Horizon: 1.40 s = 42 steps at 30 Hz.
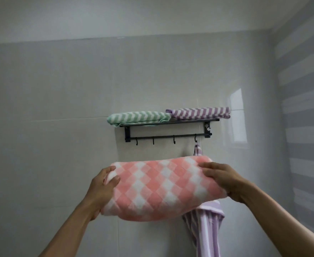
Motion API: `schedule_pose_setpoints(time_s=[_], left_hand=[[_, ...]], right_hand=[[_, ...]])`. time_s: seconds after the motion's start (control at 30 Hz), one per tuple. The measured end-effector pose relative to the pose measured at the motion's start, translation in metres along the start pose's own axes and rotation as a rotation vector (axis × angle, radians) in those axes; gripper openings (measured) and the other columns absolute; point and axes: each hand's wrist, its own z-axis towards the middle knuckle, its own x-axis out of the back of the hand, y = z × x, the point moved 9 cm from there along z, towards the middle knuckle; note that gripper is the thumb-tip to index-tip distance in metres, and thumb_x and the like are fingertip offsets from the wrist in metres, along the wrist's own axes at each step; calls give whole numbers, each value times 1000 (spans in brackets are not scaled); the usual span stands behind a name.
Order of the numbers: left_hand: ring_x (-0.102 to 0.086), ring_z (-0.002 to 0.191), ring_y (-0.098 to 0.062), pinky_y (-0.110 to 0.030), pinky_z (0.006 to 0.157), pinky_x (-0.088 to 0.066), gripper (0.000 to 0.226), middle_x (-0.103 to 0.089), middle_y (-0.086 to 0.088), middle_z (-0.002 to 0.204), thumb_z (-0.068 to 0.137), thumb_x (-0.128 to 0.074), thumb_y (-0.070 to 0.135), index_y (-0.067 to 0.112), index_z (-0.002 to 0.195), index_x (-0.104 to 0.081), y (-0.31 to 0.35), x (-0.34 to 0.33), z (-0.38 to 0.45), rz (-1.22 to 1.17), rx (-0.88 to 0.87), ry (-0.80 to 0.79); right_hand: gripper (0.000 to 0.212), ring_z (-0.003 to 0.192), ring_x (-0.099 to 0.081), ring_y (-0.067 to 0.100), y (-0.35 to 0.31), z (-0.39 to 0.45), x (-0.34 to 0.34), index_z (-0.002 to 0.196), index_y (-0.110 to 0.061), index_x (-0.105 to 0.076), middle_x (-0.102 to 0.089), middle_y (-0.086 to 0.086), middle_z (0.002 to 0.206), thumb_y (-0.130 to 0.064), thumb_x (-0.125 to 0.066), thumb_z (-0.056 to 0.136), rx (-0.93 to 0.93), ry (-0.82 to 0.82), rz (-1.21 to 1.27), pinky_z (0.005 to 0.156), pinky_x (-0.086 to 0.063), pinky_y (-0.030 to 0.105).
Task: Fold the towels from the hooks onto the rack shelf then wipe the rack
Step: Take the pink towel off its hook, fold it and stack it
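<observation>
So I've got the pink checked towel (163, 188) folded into a chunky bundle and I'm holding it up in front of me with both hands. My left hand (104, 184) is clamped on the left end, thumb on the front face and fingers curled round the back. My right hand (224, 180) grips the right end the same sort of way, fingers draped over the top edge. Neither hand is loose, both are properly gripping the towel.

Progress check, as far as I can judge: up above my grip the rack shelf (169, 122) already has two folded towels on it, the green zigzag towel (139, 117) up and to the left, and the purple zigzag towel (198, 113) up and to the right, touching each other in the middle. So two look done and this pink one would be the third, not yet on the shelf.

Still left: a purple striped towel (206, 229) hangs from the rightmost hook (195, 139), dropping behind my right-hand side of the bundle and out below it. The other three hooks above my grip are bare. After that one gets folded, there's the wiping of the rack, and I don't see any cloth for that yet.

Shelf looks pretty full already, so I guess the pink one goes on top.
</observation>
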Motion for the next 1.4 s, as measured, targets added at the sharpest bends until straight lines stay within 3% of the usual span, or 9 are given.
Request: schedule_pose_setpoints(time_s=[0.1,0.27,0.4,0.5,0.67,0.83,0.93,1.07,1.4], left_hand=[[-68,93,-22,-34,80,-56,32,-68,-9,116,96,-65,13,24,126,-64,29,20,24,-38,-52,80],[-62,80,-10,-22,64,-48,27,-65,-6,114,95,-68,14,23,120,-69,82,47,80,-60,-128,152],[-66,83,-20,-28,69,-56,26,-69,-9,114,95,-68,14,20,120,-70,106,57,129,-89,-154,149],[-68,80,-19,-28,59,-60,25,-71,-7,110,96,-67,15,17,120,-69,121,62,170,-90,-166,124],[-71,100,-25,-41,84,-59,22,-73,-7,115,95,-67,19,19,117,-71,140,67,258,-71,-195,112],[-71,104,-27,-49,93,-56,26,-73,-8,117,98,-63,23,18,122,-70,163,62,330,-54,-221,65],[-72,101,-26,-48,89,-58,21,-74,-8,117,96,-64,26,21,115,-72,172,64,363,-67,-217,86],[-67,104,-25,-41,73,-61,32,-71,-9,123,101,-56,28,13,127,-66,173,53,404,-61,-190,33],[-70,97,-21,-31,64,-63,33,-73,-8,119,102,-52,29,9,124,-67,161,36,492,-3,-92,-87]], right_hand=[[30,96,-71,34,-30,12,-4,126,-24,-70,-63,10,122,-16,-59,99,35,6,44,72,-63,44],[27,92,-75,32,-86,47,-16,118,-21,-74,-71,10,114,-10,-60,98,137,34,81,76,-63,45],[24,93,-75,27,-125,92,-19,109,-23,-77,-75,8,111,-11,-59,97,197,38,114,66,-62,37],[27,96,-75,30,-150,134,-26,109,-23,-78,-76,9,111,-14,-56,96,247,-15,151,70,-61,41],[30,101,-73,33,-190,213,-36,114,-18,-77,-75,11,114,-17,-56,92,351,-24,165,81,-61,49],[36,93,-70,29,-223,284,-49,120,-15,-73,-73,16,117,-18,-51,91,409,-66,189,52,-55,31],[37,74,-67,21,-240,319,-55,118,-13,-74,-72,12,108,-18,-54,87,421,-93,201,46,-51,26],[37,50,-61,13,-251,365,-66,124,-5,-69,-63,8,78,-14,-49,93,420,-127,222,41,-46,22],[20,47,-56,15,-259,438,-84,104,-6,-57,-56,9,74,-11,-46,88,379,-97,201,37,-43,21]])
